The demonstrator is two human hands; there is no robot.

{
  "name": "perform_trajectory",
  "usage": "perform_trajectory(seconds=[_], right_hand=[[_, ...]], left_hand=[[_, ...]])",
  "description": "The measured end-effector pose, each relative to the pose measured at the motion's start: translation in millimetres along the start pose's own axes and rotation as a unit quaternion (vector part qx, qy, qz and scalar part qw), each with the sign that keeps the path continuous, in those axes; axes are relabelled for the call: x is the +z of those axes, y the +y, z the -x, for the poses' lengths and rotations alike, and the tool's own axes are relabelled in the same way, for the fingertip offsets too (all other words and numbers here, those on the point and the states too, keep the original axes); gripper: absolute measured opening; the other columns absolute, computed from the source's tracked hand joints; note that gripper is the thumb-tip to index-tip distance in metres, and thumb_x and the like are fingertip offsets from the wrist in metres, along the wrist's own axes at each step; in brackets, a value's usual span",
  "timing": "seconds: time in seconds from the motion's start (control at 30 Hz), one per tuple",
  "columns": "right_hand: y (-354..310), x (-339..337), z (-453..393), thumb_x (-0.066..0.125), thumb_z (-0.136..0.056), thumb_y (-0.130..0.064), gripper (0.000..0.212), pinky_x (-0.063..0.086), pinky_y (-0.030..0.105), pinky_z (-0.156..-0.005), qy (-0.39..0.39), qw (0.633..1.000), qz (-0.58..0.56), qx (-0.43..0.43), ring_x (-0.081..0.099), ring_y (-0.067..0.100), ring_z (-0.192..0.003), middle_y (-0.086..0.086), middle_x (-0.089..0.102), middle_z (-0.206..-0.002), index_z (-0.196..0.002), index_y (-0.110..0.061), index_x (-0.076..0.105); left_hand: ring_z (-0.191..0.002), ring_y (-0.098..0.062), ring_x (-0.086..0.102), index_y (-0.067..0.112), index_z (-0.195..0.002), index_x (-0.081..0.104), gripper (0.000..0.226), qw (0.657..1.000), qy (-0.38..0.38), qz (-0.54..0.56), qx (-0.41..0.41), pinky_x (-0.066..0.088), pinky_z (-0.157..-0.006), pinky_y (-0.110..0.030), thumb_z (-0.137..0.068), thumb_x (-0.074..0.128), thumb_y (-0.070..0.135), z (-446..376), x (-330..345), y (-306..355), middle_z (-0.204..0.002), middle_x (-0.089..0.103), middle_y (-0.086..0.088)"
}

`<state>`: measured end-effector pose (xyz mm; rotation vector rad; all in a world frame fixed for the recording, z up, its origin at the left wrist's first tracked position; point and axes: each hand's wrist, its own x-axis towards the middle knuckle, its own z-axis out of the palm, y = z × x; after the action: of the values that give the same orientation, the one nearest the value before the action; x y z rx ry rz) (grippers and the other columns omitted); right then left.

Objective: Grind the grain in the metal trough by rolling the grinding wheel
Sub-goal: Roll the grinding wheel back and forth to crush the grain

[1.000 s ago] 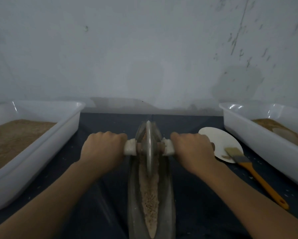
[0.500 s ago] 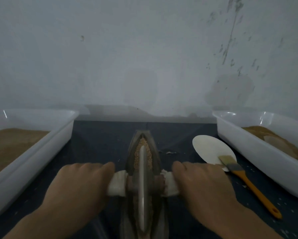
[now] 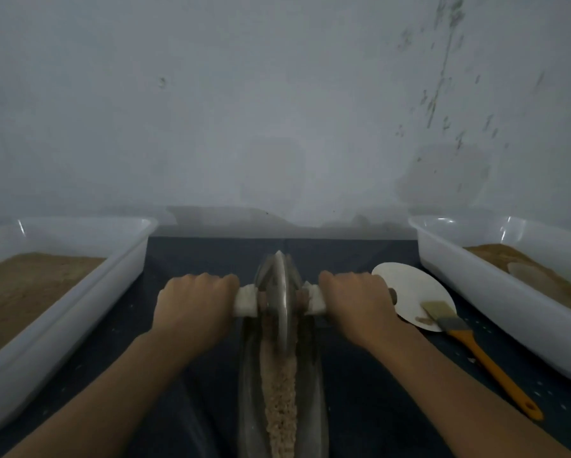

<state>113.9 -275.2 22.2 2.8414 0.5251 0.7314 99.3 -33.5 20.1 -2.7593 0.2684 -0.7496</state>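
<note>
Grain (image 3: 281, 385) lay in a strip along the metal trough (image 3: 317, 385), with the grinding wheel (image 3: 281, 292) standing upright at its far end. I had my left hand (image 3: 195, 302) and right hand (image 3: 357, 300) wrapped round the cloth-padded axle on either side, I judged to balance the wheel and press evenly.

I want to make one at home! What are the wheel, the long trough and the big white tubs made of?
The grinding wheel looks like metal: grey, thin-edged, with a dull shine. The trough seems metal too, dark grey and worn. Both tubs, the left tub and the right tub, look like glossy white plastic, with bright glints on their rims.
</note>
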Motion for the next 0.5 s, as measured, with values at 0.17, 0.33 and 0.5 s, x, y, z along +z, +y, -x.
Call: perform_trajectory(seconds=[0.17, 0.33, 0.5], right_hand=[[-12.9, -27.1, 57.7, 0.082, -0.043, -0.015, 0.039, 0.024, 0.026, -0.042, 0.098, 0.993, -0.003, -0.062, 0.048, 0.02, -0.038, -0.002, 0.051, -0.05, -0.066, -0.02, 0.052], [-16.5, -33.9, 77.9, 0.081, -0.036, -0.01, 0.043, 0.025, 0.026, -0.038, 0.116, 0.992, -0.011, -0.047, 0.042, 0.02, -0.034, -0.001, 0.045, -0.046, -0.061, -0.019, 0.047], [-8.1, -12.7, 44.8, 0.083, -0.054, -0.02, 0.033, 0.034, 0.029, -0.04, 0.072, 0.997, 0.001, -0.021, 0.054, 0.023, -0.043, 0.0, 0.057, -0.055, -0.07, -0.019, 0.055]], left_hand=[[-0.059, -0.01, 0.045, 0.034, -0.07, 0.024, 0.035, 0.998, -0.043, 0.037, 0.018, 0.026, -0.052, -0.029, -0.075, 0.055, 0.049, 53.6, -29.6, -1.8, -0.065, 0.041, 0.01], [-0.045, -0.009, 0.045, 0.034, -0.068, 0.023, 0.054, 0.997, -0.026, 0.043, 0.051, 0.017, -0.044, -0.025, -0.053, 0.074, 0.045, 66.9, -48.8, -0.3, -0.054, 0.041, 0.009], [-0.053, -0.017, 0.056, 0.031, -0.07, 0.034, 0.037, 0.999, -0.009, 0.008, 0.038, 0.022, -0.048, -0.027, -0.065, 0.069, 0.041, 32.6, -23.9, 1.5, -0.061, 0.055, 0.007]])
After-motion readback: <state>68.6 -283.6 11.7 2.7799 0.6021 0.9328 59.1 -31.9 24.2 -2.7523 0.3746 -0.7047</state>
